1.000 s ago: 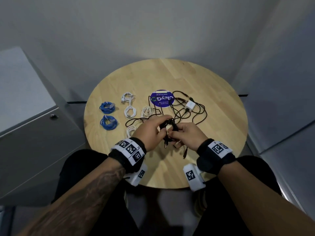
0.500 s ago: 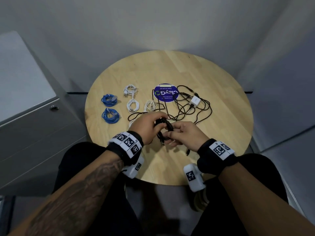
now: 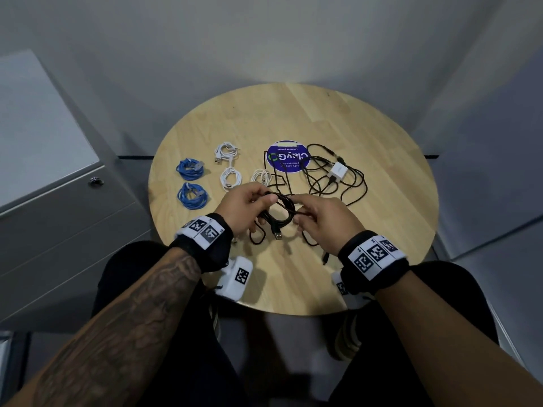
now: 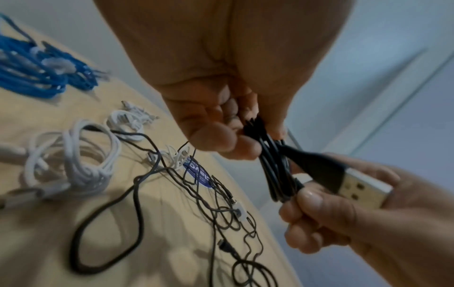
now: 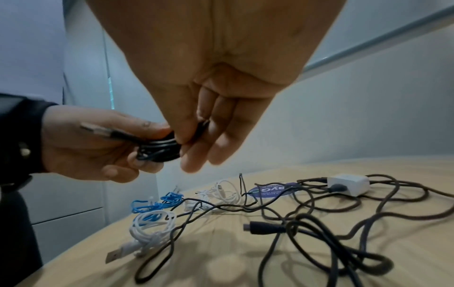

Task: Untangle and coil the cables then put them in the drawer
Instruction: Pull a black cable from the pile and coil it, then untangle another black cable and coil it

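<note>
Both hands hold one black coil (image 3: 279, 211) just above the near part of the round wooden table (image 3: 382, 136). The left hand (image 3: 245, 210) has its fingers and thumb curled round the coil's left side, and the left wrist view shows the bundled strands squeezed between its fingertips (image 4: 236, 144). The right hand (image 3: 321, 221) pinches the coil's right side between thumb and fingers; in the right wrist view its other fingers hang half straight beside the coil (image 5: 159, 149). A USB plug (image 3: 277, 235) sticks out of the coil toward the person, and in the left wrist view it lies against the right hand's fingers (image 4: 319, 202). Behind the hands a loose tangle of black cables (image 3: 338, 183) spreads over the table, running past a small white charger (image 3: 338, 171) and partly over a round purple sticker (image 3: 288, 156). One black cable end lies near the right wrist at the table's near edge. To the left of the tangle lie three white coils (image 3: 230, 177), already wound, with another white coil partly hidden under the left hand. Farther left, two blue coils (image 3: 191, 182) lie one behind the other. A grey drawer cabinet (image 3: 58, 207) with a round lock (image 3: 95, 181) stands to the left of the table, its drawers closed.
</note>
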A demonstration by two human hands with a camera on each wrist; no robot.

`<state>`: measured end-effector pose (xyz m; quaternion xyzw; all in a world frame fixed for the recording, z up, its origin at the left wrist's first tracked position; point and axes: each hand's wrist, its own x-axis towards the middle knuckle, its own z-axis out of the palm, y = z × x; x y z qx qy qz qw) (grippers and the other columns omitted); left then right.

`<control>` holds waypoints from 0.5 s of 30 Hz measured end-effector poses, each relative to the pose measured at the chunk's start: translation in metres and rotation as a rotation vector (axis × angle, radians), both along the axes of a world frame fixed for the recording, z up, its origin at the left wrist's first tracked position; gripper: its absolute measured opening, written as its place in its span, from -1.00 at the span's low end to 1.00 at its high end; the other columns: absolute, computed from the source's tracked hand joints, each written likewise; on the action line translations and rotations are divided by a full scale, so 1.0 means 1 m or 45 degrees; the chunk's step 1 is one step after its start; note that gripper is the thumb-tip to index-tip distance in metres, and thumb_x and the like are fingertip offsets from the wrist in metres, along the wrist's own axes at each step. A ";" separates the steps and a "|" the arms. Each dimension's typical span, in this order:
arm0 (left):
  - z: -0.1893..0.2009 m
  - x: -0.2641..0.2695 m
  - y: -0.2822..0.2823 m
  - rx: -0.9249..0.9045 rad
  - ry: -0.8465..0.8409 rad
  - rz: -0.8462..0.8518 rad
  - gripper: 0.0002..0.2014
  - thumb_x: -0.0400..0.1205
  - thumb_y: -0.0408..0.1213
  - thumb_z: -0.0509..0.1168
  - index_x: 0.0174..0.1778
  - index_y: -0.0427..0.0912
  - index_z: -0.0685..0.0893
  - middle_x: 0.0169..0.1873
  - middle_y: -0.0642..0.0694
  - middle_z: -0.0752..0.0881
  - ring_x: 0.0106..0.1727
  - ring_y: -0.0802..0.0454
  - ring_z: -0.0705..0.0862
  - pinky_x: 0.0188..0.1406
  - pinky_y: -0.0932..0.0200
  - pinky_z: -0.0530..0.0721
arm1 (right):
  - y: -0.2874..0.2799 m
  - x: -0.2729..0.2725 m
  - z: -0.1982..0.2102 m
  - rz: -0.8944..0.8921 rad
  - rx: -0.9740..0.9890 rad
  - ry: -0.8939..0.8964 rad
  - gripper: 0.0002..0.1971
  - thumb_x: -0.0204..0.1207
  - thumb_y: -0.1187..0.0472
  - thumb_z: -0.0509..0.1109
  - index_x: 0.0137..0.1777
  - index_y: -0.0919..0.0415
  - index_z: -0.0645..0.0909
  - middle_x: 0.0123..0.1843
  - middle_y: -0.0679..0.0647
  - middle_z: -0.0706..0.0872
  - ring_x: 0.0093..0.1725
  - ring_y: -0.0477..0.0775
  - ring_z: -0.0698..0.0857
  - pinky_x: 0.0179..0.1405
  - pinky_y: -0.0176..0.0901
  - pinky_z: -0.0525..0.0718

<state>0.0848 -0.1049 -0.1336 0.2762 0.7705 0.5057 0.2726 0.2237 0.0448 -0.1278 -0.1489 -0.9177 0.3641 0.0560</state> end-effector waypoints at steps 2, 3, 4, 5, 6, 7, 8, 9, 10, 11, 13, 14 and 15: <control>0.004 -0.003 -0.003 0.084 -0.178 0.042 -0.89 0.67 -0.34 0.33 0.07 -0.28 0.66 -0.43 -0.06 0.65 -0.61 0.07 0.60 -0.68 0.22 0.60 | -0.003 0.000 -0.001 0.014 0.037 0.086 -0.62 0.61 0.20 0.39 0.41 -0.07 0.61 -0.12 -0.11 0.84 -0.11 -0.07 0.79 -0.03 -0.03 0.75; 0.006 -0.005 -0.005 0.107 -0.252 0.041 -0.89 0.67 -0.35 0.33 0.07 -0.28 0.67 -0.42 -0.07 0.64 -0.61 0.06 0.60 -0.66 0.22 0.61 | -0.004 -0.001 -0.001 0.016 0.052 0.135 -0.63 0.62 0.20 0.39 0.41 -0.04 0.62 -0.11 -0.09 0.84 -0.10 -0.05 0.79 -0.03 -0.04 0.74; 0.007 -0.008 -0.009 0.122 -0.307 0.030 -0.89 0.67 -0.34 0.32 0.05 -0.27 0.68 -0.41 -0.09 0.65 -0.60 0.06 0.60 -0.65 0.21 0.61 | -0.006 -0.001 -0.002 0.021 0.076 0.188 -0.64 0.62 0.19 0.40 0.40 -0.02 0.64 -0.09 -0.07 0.85 -0.10 -0.02 0.80 -0.03 -0.03 0.75; 0.008 -0.010 -0.012 0.134 -0.338 0.016 -0.90 0.67 -0.32 0.32 0.03 -0.26 0.69 -0.40 -0.08 0.65 -0.58 0.05 0.60 -0.64 0.22 0.61 | -0.007 -0.002 -0.002 0.029 0.116 0.231 -0.65 0.62 0.17 0.41 0.39 -0.02 0.65 -0.06 -0.06 0.86 -0.09 0.01 0.80 -0.04 -0.02 0.74; 0.008 -0.012 -0.016 0.137 -0.337 0.008 -0.90 0.67 -0.31 0.33 0.00 -0.24 0.71 -0.41 -0.06 0.65 -0.57 0.05 0.60 -0.63 0.23 0.60 | -0.008 -0.003 -0.003 0.038 0.167 0.256 -0.66 0.62 0.13 0.41 0.39 -0.04 0.65 -0.04 -0.07 0.86 -0.08 0.03 0.80 -0.05 -0.03 0.74; 0.007 -0.014 -0.019 0.126 -0.294 0.026 -0.91 0.67 -0.30 0.34 -0.02 -0.22 0.72 -0.42 -0.05 0.66 -0.57 0.06 0.60 -0.64 0.24 0.59 | -0.008 -0.003 -0.005 0.045 0.204 0.248 -0.65 0.62 0.08 0.40 0.39 -0.08 0.64 -0.01 -0.09 0.85 -0.06 0.02 0.79 -0.04 -0.04 0.73; 0.006 -0.016 -0.023 0.102 -0.201 0.079 -0.92 0.66 -0.30 0.35 -0.03 -0.20 0.73 -0.42 -0.04 0.67 -0.56 0.07 0.60 -0.64 0.27 0.57 | -0.008 -0.003 -0.008 0.051 0.193 0.208 -0.64 0.61 0.03 0.40 0.41 -0.12 0.61 0.02 -0.13 0.84 -0.04 -0.03 0.78 -0.02 -0.07 0.72; 0.004 -0.020 -0.028 0.075 -0.079 0.157 -0.93 0.64 -0.30 0.37 -0.03 -0.18 0.74 -0.40 -0.06 0.67 -0.53 0.08 0.60 -0.62 0.29 0.57 | -0.007 -0.003 -0.011 0.044 0.119 0.139 -0.62 0.60 -0.03 0.41 0.42 -0.15 0.59 0.04 -0.18 0.81 -0.01 -0.09 0.76 0.00 -0.09 0.72; 0.001 -0.028 -0.035 0.060 0.033 0.242 -0.94 0.64 -0.32 0.38 -0.03 -0.17 0.75 -0.36 -0.09 0.68 -0.48 0.08 0.60 -0.58 0.32 0.58 | -0.005 -0.002 -0.015 0.017 0.005 0.060 -0.59 0.59 -0.08 0.41 0.43 -0.17 0.57 0.08 -0.22 0.77 0.02 -0.15 0.73 0.00 -0.11 0.72; -0.003 -0.037 -0.043 0.044 0.115 0.315 -0.94 0.63 -0.33 0.38 -0.04 -0.16 0.76 -0.34 -0.10 0.68 -0.43 0.06 0.59 -0.52 0.32 0.60 | 0.000 -0.002 -0.020 -0.020 -0.090 -0.032 -0.57 0.58 -0.12 0.41 0.44 -0.15 0.56 0.13 -0.24 0.73 0.05 -0.19 0.70 -0.01 -0.18 0.70; -0.013 -0.056 -0.062 -0.034 0.204 0.423 -0.96 0.62 -0.31 0.39 -0.08 -0.12 0.76 -0.32 -0.06 0.70 -0.36 0.04 0.58 -0.36 0.20 0.65 | 0.013 0.000 -0.031 -0.085 -0.078 -0.216 -0.56 0.58 -0.14 0.39 0.43 -0.05 0.58 0.26 -0.20 0.66 0.10 -0.16 0.66 0.05 -0.22 0.64; -0.019 -0.063 -0.072 -0.099 0.216 0.458 -0.97 0.62 -0.29 0.40 -0.09 -0.10 0.76 -0.30 -0.06 0.71 -0.35 0.02 0.59 -0.28 0.13 0.66 | 0.019 0.000 -0.035 -0.121 -0.010 -0.291 -0.58 0.58 -0.13 0.39 0.40 -0.02 0.59 0.31 -0.14 0.66 0.12 -0.11 0.65 0.12 -0.15 0.63; -0.024 -0.069 -0.081 -0.175 0.204 0.479 -0.97 0.62 -0.28 0.41 -0.10 -0.09 0.75 -0.28 -0.08 0.72 -0.34 0.00 0.60 -0.21 0.07 0.68 | 0.024 0.000 -0.038 -0.165 0.057 -0.340 -0.61 0.58 -0.10 0.38 0.36 -0.01 0.61 0.33 -0.08 0.65 0.13 -0.06 0.64 0.16 -0.09 0.64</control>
